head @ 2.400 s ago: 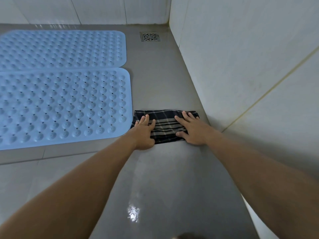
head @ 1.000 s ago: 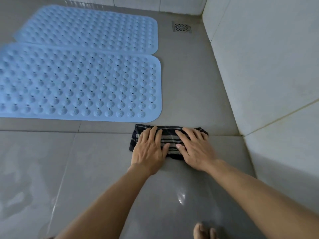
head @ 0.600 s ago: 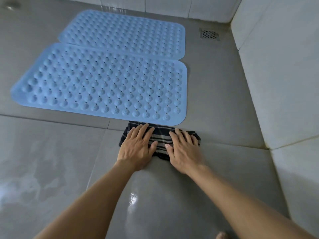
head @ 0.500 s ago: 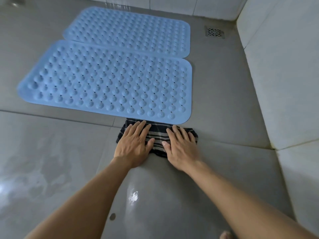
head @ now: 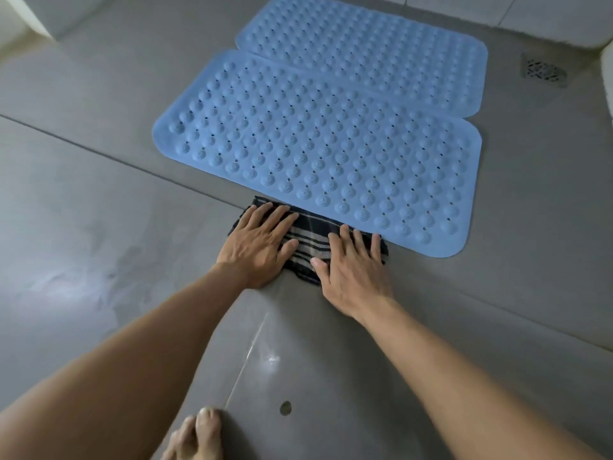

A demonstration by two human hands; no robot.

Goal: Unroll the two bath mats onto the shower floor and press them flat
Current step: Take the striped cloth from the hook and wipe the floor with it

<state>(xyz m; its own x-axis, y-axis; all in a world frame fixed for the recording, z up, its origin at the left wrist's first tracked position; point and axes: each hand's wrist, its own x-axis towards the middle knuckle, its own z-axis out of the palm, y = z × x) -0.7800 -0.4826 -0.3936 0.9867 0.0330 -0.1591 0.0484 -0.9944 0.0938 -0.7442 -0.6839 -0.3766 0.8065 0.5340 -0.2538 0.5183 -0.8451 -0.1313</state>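
Note:
Two light blue studded bath mats lie unrolled side by side on the grey floor: the near mat (head: pixel 331 154) and the far mat (head: pixel 371 51) behind it. A dark striped cloth (head: pixel 310 237) lies on the floor against the near mat's front edge. My left hand (head: pixel 258 242) presses flat on the cloth's left part with fingers straight. My right hand (head: pixel 353 265) presses flat on its right part, fingertips close to the mat's edge.
A square floor drain (head: pixel 544 69) sits at the far right by the white wall (head: pixel 547 14). Wet patches shine on the grey tiles (head: pixel 83 260). My bare toes (head: pixel 195 436) show at the bottom edge, with a small dark spot (head: pixel 285 407) beside them.
Both hands have slid the striped cloth leftwards along the near mat's front edge, away from the right wall. The view has swung, and my toes have come into view.

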